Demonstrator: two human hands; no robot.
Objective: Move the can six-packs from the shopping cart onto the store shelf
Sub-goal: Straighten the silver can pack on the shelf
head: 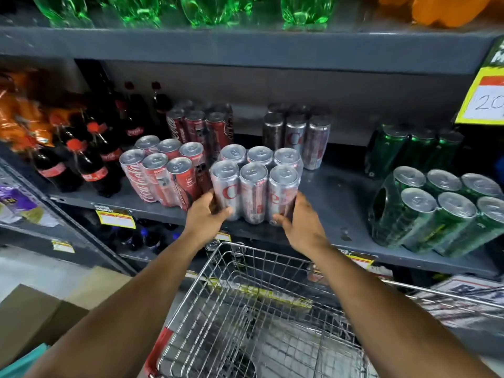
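A silver six-pack (255, 186) of slim cans in clear wrap stands at the front edge of the grey shelf (338, 203). My left hand (206, 216) grips its lower left corner and my right hand (302, 222) grips its lower right corner. Directly below, the wire shopping cart (253, 304) shows no six-packs inside. A red six-pack (163, 175) stands touching the silver one on its left. Another silver six-pack (297, 135) stands behind, further back on the shelf.
Green six-packs (441, 211) fill the shelf's right side, with bare shelf between them and the silver pack. Dark cola bottles (90, 159) stand at the left. Green bottles (191, 9) sit on the shelf above. Cardboard boxes (35, 317) lie on the floor at lower left.
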